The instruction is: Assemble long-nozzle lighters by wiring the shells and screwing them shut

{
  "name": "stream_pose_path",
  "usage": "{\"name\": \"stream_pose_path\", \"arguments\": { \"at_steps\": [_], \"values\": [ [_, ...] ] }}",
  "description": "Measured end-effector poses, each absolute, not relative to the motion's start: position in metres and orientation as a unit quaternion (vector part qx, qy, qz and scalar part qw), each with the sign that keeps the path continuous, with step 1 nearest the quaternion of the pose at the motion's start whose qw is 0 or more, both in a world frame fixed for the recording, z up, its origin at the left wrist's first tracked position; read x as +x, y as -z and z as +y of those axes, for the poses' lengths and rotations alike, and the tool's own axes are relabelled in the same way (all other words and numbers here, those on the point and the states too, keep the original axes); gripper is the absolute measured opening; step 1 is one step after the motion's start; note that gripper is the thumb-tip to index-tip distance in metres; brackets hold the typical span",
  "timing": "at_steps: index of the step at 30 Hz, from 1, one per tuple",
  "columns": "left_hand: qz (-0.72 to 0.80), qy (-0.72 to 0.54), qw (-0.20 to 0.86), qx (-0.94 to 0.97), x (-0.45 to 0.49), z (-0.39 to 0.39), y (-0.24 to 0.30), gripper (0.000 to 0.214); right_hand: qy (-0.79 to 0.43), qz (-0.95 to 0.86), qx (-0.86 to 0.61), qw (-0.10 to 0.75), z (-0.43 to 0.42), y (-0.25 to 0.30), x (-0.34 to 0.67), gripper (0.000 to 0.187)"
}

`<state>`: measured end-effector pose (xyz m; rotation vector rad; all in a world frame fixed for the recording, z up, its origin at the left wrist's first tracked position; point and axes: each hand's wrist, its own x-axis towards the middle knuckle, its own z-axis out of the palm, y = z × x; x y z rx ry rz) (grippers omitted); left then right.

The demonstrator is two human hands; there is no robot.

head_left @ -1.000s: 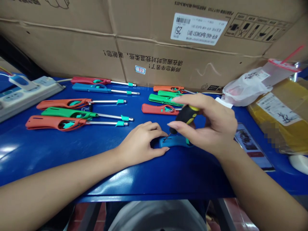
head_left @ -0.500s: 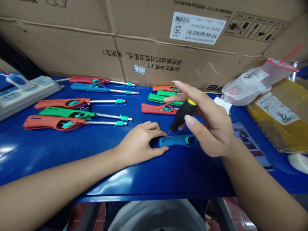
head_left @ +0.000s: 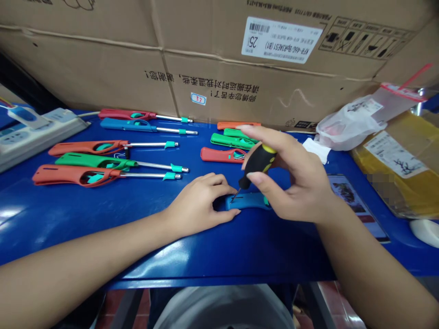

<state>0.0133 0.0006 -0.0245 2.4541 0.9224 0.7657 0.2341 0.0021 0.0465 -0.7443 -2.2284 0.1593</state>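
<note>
A blue lighter handle [head_left: 247,201] with a teal trigger lies flat on the blue table near its front edge. My left hand [head_left: 202,201] grips its left end between thumb and fingers. In my right hand [head_left: 291,178] is a black and yellow screwdriver [head_left: 255,165], tilted, its thin shaft pointing down to the left. The tip touches the upper face of the blue handle close to my left fingers. My right hand covers the handle's right end.
Several long-nosed lighters [head_left: 82,175] lie at the left, by a power strip [head_left: 37,132]. More handles [head_left: 219,154] lie behind my hands. A large cardboard box [head_left: 206,59] stands along the back. At the right are a plastic bag [head_left: 346,123], a yellow parcel [head_left: 401,169] and a phone-like screen [head_left: 356,205].
My right fingers have closed further around the screwdriver's grip, and the screwdriver has turned, showing yellow marks. Its tip and my left hand stay in place.
</note>
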Motion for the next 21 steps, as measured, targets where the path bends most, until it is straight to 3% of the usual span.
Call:
{"name": "stream_pose_path", "arguments": {
  "at_steps": [3,8,13,18,21],
  "values": [
    [0.332,-0.28,0.193,0.88,0.0133,0.0005,0.0249,0.025,0.015,-0.867,-0.279,0.412,0.0019,-0.0464,0.2314,0.046],
    [0.33,-0.269,0.21,0.88,0.0133,0.0009,0.0248,0.026,-0.085,-0.89,-0.265,0.362,-0.0028,-0.0497,0.2294,0.056],
    [0.335,-0.276,0.192,0.88,0.0137,0.0008,0.0246,0.025,0.042,-0.868,-0.268,0.417,-0.0015,-0.0466,0.228,0.04],
    [0.328,-0.27,0.21,0.881,0.0135,0.0005,0.0241,0.028,-0.068,-0.883,-0.272,0.377,-0.0027,-0.0476,0.2308,0.051],
    [0.332,-0.27,0.204,0.88,0.0134,0.0004,0.0236,0.028,-0.012,-0.881,-0.269,0.39,-0.002,-0.048,0.2313,0.049]
  ]
}}
